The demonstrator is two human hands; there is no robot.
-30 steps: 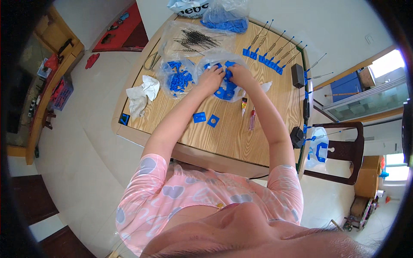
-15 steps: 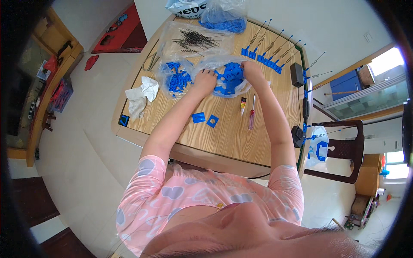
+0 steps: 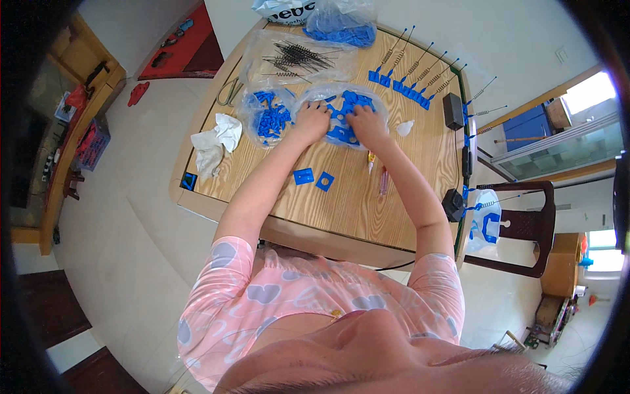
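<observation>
A clear plastic bag (image 3: 305, 98) of flat blue plastic pieces (image 3: 340, 134) lies open on the table. My left hand (image 3: 312, 123) is closed over the bag's left side, fingers bent at its edge. Inside the bag's right part, my right hand (image 3: 369, 127) rests on the blue pieces with its fingers somewhat apart; its fingertips are partly hidden. Nearer me lie two loose blue pieces, a rectangular one (image 3: 303, 176) and one with a round hole (image 3: 325, 181). Beside the left hand, another bag holds small blue parts (image 3: 272, 121).
Behind lie dark springs (image 3: 298, 59) on plastic. Blue-based spring assemblies (image 3: 410, 92) line the right edge, near a black box (image 3: 453, 113). A glue tube (image 3: 371, 161) and screwdriver (image 3: 384, 180) lie by my right forearm. Tissues (image 3: 216, 141) and scissors (image 3: 228, 93) are left.
My right hand has left the bag's right rim and moved left and down onto the blue pieces. A small white piece now shows beside it. My left hand stays nearly in place.
</observation>
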